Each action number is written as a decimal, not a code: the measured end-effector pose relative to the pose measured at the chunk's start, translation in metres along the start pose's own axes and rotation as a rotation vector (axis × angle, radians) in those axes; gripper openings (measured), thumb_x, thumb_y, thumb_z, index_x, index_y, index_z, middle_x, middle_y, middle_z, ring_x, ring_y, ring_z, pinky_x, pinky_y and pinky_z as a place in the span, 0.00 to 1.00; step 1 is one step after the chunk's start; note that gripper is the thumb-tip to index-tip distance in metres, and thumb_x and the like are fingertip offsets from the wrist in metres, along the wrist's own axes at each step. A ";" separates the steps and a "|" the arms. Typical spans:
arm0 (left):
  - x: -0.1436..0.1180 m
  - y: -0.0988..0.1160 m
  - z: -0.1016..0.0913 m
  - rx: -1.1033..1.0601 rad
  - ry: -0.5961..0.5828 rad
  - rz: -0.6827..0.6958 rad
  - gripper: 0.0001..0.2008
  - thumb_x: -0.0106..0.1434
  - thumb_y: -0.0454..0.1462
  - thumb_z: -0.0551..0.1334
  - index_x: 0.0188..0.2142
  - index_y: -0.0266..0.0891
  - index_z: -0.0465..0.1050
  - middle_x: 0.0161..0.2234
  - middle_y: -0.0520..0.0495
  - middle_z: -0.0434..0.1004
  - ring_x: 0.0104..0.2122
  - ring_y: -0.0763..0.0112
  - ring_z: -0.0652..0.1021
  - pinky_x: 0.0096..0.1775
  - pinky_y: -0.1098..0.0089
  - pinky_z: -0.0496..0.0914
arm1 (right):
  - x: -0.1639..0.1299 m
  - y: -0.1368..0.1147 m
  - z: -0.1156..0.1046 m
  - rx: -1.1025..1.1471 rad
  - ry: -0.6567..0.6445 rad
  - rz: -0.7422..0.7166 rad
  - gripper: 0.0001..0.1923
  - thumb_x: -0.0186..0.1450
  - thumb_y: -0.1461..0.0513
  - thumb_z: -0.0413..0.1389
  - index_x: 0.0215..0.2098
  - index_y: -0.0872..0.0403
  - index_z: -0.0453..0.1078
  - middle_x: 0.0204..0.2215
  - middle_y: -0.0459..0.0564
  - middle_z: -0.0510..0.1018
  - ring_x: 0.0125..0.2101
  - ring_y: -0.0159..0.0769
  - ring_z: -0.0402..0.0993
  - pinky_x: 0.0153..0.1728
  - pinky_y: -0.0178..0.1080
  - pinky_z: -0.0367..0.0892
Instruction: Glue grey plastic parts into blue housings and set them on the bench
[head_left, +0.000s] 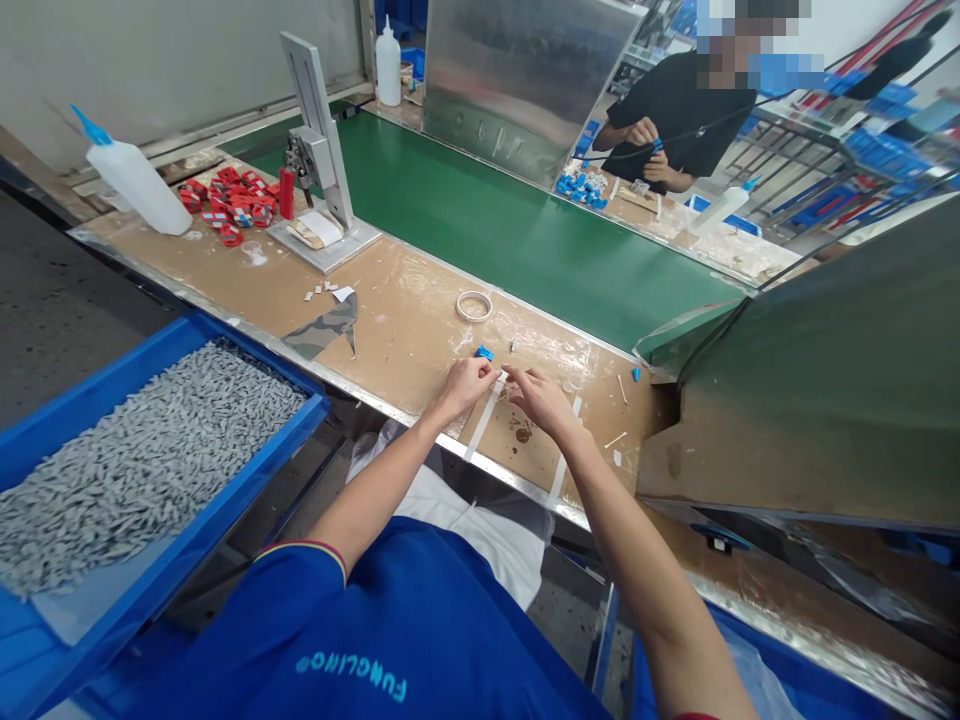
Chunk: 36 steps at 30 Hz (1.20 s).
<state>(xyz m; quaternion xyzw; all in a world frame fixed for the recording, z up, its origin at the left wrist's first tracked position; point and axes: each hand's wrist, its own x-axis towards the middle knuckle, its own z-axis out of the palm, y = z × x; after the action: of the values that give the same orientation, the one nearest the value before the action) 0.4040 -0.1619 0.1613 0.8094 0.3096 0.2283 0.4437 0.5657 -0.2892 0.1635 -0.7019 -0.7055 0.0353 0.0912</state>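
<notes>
The left hand's [465,386] thumb and fingers are curling in, tips pressing together; the right hand's [543,402] fingers are reaching in with the forefinger extending, and whether they are pinching anything I cannot tell. A small white bit [504,376] is showing between the two sets of fingertips; I cannot tell which fingers, if any, are gripping it. Just beyond the left fingertips a blue piece [484,352] is lying on the worktable [409,300], and farther past them a ring of tape [474,319] is resting flat. To the right of the right fingers, a blue cap [636,375] and a thin stick [622,389] are lying. Well to the left of the left fingers, a metal stand [322,150] is rising beside piled red pieces [232,200]. Beyond all the fingers a green belt [480,220] is stretching across, and on its far side another person [675,120] is handling something blue.
</notes>
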 end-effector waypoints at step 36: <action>-0.011 -0.012 -0.003 -0.038 0.041 -0.053 0.12 0.65 0.39 0.66 0.26 0.37 0.78 0.24 0.51 0.78 0.25 0.72 0.72 0.32 0.70 0.61 | 0.005 -0.009 -0.005 -0.112 -0.057 -0.071 0.31 0.65 0.69 0.59 0.64 0.52 0.59 0.46 0.57 0.83 0.47 0.52 0.74 0.47 0.49 0.74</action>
<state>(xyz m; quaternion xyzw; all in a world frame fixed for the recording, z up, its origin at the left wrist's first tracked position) 0.3908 -0.1626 0.1519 0.7875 0.3354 0.2391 0.4585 0.5581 -0.2852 0.1706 -0.6793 -0.7330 0.0125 0.0330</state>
